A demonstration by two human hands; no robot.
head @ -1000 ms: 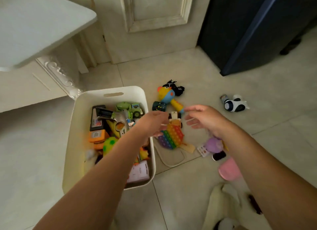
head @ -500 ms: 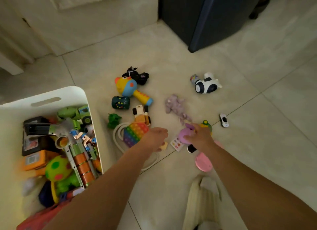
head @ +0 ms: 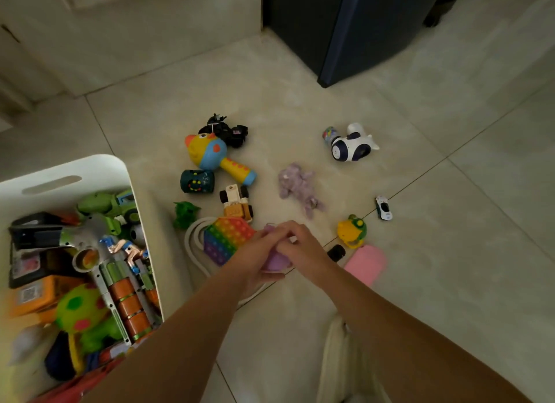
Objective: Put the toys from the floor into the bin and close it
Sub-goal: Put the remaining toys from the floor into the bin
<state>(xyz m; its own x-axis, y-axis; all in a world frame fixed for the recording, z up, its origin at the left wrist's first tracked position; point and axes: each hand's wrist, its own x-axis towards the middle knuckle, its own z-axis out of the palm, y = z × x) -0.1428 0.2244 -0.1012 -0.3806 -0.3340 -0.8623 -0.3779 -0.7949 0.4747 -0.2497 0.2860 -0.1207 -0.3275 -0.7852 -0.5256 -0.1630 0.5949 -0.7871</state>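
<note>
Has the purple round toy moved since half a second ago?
Yes. The purple toy left its spot by the small black object, going left toward the rainbow pop toy; the left hand and right hand now hold it.

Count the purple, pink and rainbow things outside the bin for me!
Purple: 2, the plush toy and the purple toy gripped by the left hand and right hand
Pink: 1, the pink object
Rainbow: 1, the pop-it
Total: 4
</note>
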